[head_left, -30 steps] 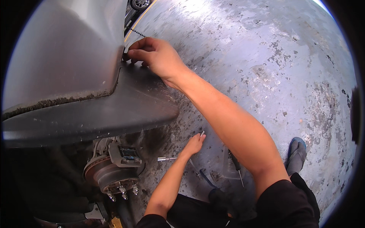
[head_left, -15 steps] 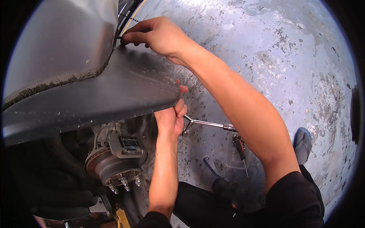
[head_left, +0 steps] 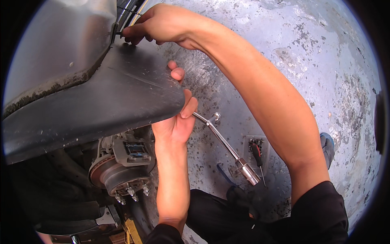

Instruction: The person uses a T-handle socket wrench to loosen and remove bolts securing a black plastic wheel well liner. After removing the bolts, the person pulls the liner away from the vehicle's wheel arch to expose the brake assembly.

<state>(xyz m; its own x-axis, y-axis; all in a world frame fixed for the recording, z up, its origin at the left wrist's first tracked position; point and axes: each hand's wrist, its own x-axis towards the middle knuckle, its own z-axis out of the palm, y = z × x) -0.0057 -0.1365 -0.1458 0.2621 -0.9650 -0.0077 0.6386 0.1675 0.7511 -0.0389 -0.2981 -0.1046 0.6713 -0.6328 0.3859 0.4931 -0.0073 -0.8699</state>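
Observation:
My left hand (head_left: 180, 122) comes up from below at the outer corner of a black plastic bumper (head_left: 122, 93). Some fingertips show past its edge; the palm is partly hidden. Curled fingers hold one end of a chrome T-handle socket wrench (head_left: 223, 140), whose socket points down toward the floor on the right. Up at the seam between the bumper and a grey body panel (head_left: 61, 40), my right hand (head_left: 162, 24) is closed, thumb and fingers pinching a small dark piece (head_left: 118, 33). Its kind is mostly hidden by the fingers.
A brake disc (head_left: 103, 171) with caliper and wheel studs sits under the bumper. On the worn grey-blue floor (head_left: 284, 81) are a clear tray (head_left: 265, 142) of small parts and a screwdriver (head_left: 256, 154) with a red and black handle. A thin chain (head_left: 128, 10) hangs near the panel.
The wrench has swung from nearly level to slanting down right, its socket coming into full view. Both hands and the bumper appear shifted slightly up and left in the picture.

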